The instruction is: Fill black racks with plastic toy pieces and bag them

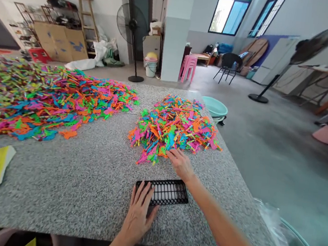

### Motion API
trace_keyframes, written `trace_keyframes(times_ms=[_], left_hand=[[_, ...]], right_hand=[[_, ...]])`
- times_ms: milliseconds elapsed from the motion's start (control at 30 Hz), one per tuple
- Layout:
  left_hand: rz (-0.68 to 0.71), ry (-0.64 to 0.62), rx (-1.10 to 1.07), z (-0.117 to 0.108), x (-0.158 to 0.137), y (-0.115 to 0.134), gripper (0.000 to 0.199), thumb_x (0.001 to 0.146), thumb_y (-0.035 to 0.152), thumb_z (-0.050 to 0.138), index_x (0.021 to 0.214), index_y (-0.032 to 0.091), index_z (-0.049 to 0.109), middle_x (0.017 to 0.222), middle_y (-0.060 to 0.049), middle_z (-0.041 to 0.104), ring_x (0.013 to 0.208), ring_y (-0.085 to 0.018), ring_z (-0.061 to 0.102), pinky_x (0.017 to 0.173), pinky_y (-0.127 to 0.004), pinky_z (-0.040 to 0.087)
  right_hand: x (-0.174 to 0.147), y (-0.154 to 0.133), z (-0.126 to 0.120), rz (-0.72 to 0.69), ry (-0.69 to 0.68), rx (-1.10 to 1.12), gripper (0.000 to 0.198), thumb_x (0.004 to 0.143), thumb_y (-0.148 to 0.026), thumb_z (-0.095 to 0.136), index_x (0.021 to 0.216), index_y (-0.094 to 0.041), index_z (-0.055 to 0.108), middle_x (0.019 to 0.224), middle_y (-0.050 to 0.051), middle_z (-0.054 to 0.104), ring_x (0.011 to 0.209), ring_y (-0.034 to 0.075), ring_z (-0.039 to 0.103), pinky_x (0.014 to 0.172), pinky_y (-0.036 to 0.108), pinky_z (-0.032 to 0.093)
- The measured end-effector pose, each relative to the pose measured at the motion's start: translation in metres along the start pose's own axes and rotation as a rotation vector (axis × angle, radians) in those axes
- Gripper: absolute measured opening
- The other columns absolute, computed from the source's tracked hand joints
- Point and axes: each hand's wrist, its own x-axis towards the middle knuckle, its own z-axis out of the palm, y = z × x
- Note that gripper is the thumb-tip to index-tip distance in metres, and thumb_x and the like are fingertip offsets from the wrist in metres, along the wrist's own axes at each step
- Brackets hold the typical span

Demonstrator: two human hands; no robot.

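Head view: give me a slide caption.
Left hand on black tray, right hand at a pile of colourful pieces.

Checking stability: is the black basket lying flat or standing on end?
Flat: the black basket lies low on the tabletop, left hand over one end.

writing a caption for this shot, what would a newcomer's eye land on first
Probably the big heap of brightly coloured pieces sprawling across the left of the speckled table, with a smaller heap near the table's right edge. Next, the person's hands: the right hand at the smaller heap's near side, the left hand resting on the left end of a black tray.
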Motion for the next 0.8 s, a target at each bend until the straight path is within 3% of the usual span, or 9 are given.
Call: trace_keyframes(times_ms=[67,133,233,333,433,533,633,733,800], left_hand=[[-0.059,0.113,-0.102,-0.005,0.0,0.003,0.062,0.094,0.027,0.052,0.15,0.021,0.027,0.145,-0.015,0.047,0.14,-0.031,0.035,0.114,-0.059,0.029],[-0.136,0.24,-0.206,-0.012,0.005,0.008,0.066,0.093,0.028,0.055,0.15,0.019,0.024,0.146,-0.017,0.043,0.14,-0.03,0.036,0.113,-0.056,0.032],[-0.224,0.317,-0.388,-0.024,0.025,0.014,0.082,0.086,0.04,0.065,0.15,0.017,0.02,0.149,-0.02,0.035,0.14,-0.033,0.033,0.113,-0.056,0.03],[-0.329,0.2,-0.627,-0.026,0.057,0.011,0.086,0.076,0.05,0.074,0.144,0.016,0.034,0.144,-0.018,0.043,0.141,-0.035,0.031,0.115,-0.057,0.026],[-0.403,-0.029,-0.813,-0.014,0.085,-0.003,0.049,0.079,0.05,0.071,0.113,0.017,0.061,0.104,-0.009,0.067,0.106,-0.028,0.062,0.096,-0.048,0.049],[-0.479,-0.09,-0.879,0.003,0.095,-0.021,0.031,0.09,0.044,0.062,0.099,0.014,0.064,0.084,-0.003,0.066,0.074,-0.017,0.064,0.072,-0.036,0.056],[-0.563,-0.056,-0.929,0.01,0.09,-0.031,0.03,0.095,0.04,0.056,0.109,0.014,0.06,0.094,-0.004,0.065,0.073,-0.013,0.063,0.065,-0.03,0.055],[-0.581,0.003,-0.948,0.007,0.082,-0.025,0.033,0.099,0.042,0.048,0.112,0.014,0.057,0.096,-0.005,0.066,0.077,-0.015,0.065,0.069,-0.033,0.057],[-0.552,0.028,-0.938,0.005,0.077,-0.012,0.033,0.101,0.041,0.039,0.113,0.015,0.055,0.096,-0.006,0.067,0.081,-0.016,0.067,0.074,-0.034,0.057]], right_hand=[[-0.017,-0.012,-0.017,0.044,0.108,0.182,0.026,0.097,-0.018,0.044,0.112,-0.019,0.065,0.105,0.01,0.067,0.099,0.021,0.062,0.088,0.034,0.051],[-0.031,-0.021,-0.036,0.189,0.151,0.406,0.022,0.096,-0.025,0.046,0.105,-0.019,0.065,0.093,0.008,0.067,0.086,0.019,0.064,0.077,0.03,0.053],[-0.039,-0.019,-0.051,0.484,0.006,0.783,0.023,0.091,-0.039,0.054,0.089,-0.018,0.063,0.064,0.0,0.06,0.056,0.014,0.056,0.052,0.024,0.046],[-0.035,-0.004,-0.044,0.651,-0.244,1.094,0.03,0.079,-0.048,0.064,0.077,-0.018,0.06,0.051,-0.006,0.05,0.042,0.009,0.045,0.041,0.02,0.036],[-0.031,0.012,-0.025,0.738,-0.254,1.262,0.038,0.069,-0.049,0.072,0.085,-0.017,0.061,0.057,-0.005,0.055,0.044,0.008,0.047,0.041,0.019,0.038],[-0.038,0.028,-0.01,0.885,0.044,1.214,0.055,0.066,-0.045,0.073,0.111,-0.019,0.057,0.07,-0.004,0.059,0.053,0.011,0.056,0.05,0.024,0.049],[-0.058,0.03,-0.003,0.987,0.282,0.85,0.058,0.07,-0.041,0.069,0.121,-0.018,0.054,0.098,0.006,0.061,0.066,0.015,0.06,0.066,0.034,0.055],[-0.071,0.003,0.001,0.832,0.277,0.563,0.043,0.074,-0.037,0.065,0.112,-0.016,0.062,0.113,0.013,0.057,0.069,0.015,0.058,0.076,0.038,0.053],[-0.069,-0.029,0.005,0.695,0.153,0.635,0.036,0.08,-0.04,0.061,0.107,-0.017,0.066,0.101,0.01,0.062,0.066,0.015,0.057,0.073,0.035,0.051]])
